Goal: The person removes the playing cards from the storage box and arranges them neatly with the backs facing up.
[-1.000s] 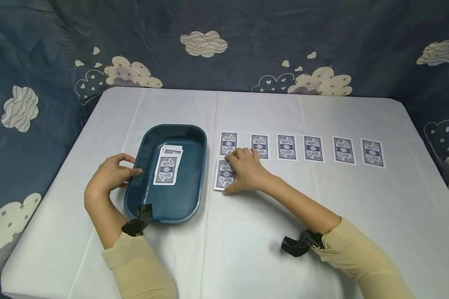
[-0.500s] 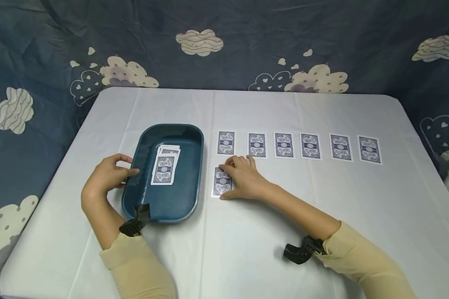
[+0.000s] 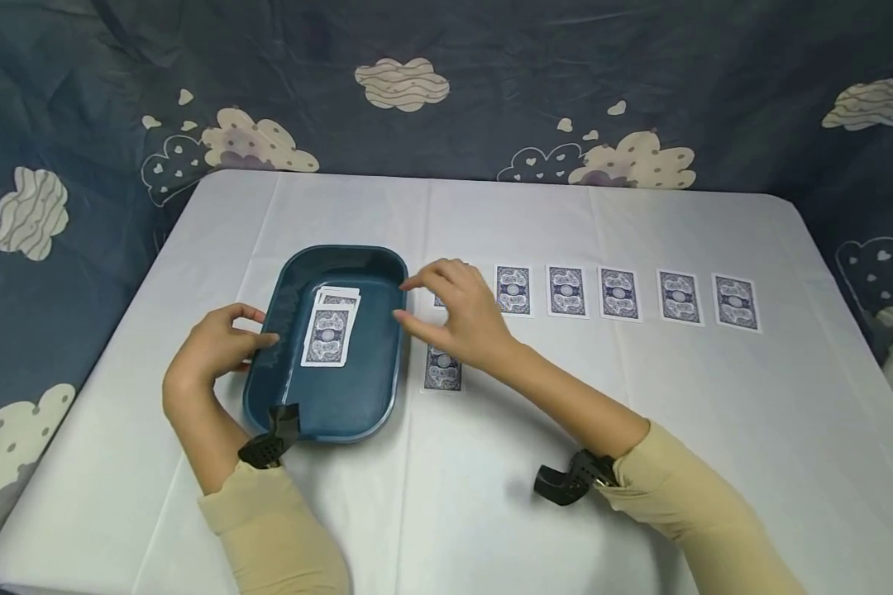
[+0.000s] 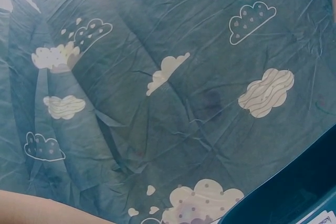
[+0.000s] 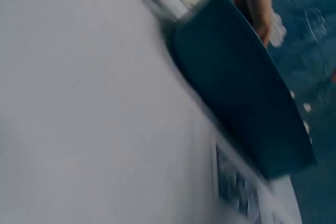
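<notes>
A dark teal tray stands on the left half of the table, holding a few overlapping playing cards, backs up. My left hand grips its left rim, thumb over the edge. Beside the right rim is my right hand, thumb and forefinger spread and nothing held between them. Below that hand lies a face-down playing card, its top part hidden. The leftmost card of the far row is mostly covered by the same hand. In the right wrist view the tray's side wall shows, blurred.
Several face-down cards, such as the rightmost card, run in a spaced row to the right on the white tablecloth. A dark blue cloud-patterned cloth hangs behind the table and at its sides.
My right hand slid a card nearer on the table, then let it go. It has since moved up and left to the tray's right rim. The left hand stays at the tray.
</notes>
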Tool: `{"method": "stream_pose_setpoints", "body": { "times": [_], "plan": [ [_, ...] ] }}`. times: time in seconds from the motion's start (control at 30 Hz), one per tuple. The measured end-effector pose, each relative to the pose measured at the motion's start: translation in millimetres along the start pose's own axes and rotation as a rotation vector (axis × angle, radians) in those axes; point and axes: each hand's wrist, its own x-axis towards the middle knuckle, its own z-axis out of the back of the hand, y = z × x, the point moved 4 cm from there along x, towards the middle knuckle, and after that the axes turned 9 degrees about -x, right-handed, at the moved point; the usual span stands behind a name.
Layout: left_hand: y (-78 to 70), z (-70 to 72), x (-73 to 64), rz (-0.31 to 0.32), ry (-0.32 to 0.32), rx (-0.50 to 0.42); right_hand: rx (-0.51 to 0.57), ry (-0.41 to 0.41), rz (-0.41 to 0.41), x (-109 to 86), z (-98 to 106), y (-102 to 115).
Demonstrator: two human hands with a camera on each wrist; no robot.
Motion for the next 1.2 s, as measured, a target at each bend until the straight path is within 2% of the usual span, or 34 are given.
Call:
{"method": "stream_pose_setpoints", "body": {
  "times": [0.03,0.1,0.2,0.27,0.33,0.4,0.5,0.6,0.77,1.2],
  "plan": [
    [-0.7,0.2,-0.2,-0.003,-0.002,-0.002,-0.014,0.003,0.043,7.3,-3.2,8.8],
    [-0.9,-0.2,-0.5,-0.005,-0.001,-0.012,-0.063,0.063,0.115,19.6,-14.1,26.9],
    [-0.2,-1.0,-0.5,-0.009,0.009,-0.019,-0.139,0.212,0.181,33.0,-37.2,49.7],
    [3.9,-2.0,-0.7,-0.009,0.021,-0.023,-0.169,0.317,0.184,38.0,-56.1,61.1],
    [5.6,-2.0,-0.7,-0.020,0.024,-0.020,-0.197,0.399,0.156,42.6,-73.1,67.7],
    [6.0,-1.8,-0.3,-0.030,0.026,-0.024,-0.246,0.480,0.095,45.8,-88.5,69.0],
    [6.3,-2.3,-0.1,-0.028,0.022,-0.034,-0.346,0.628,-0.024,45.2,-109.7,62.1],
    [6.1,-2.7,0.0,-0.018,0.015,-0.036,-0.416,0.731,-0.103,41.8,-120.5,54.8],
    [1.4,-0.4,-1.5,-0.027,0.004,-0.019,-0.389,0.757,-0.131,41.3,-120.2,53.7],
    [1.3,-1.5,-0.1,-0.015,-0.002,-0.014,-0.285,0.769,-0.097,37.5,-117.7,54.5]
  ]
}}
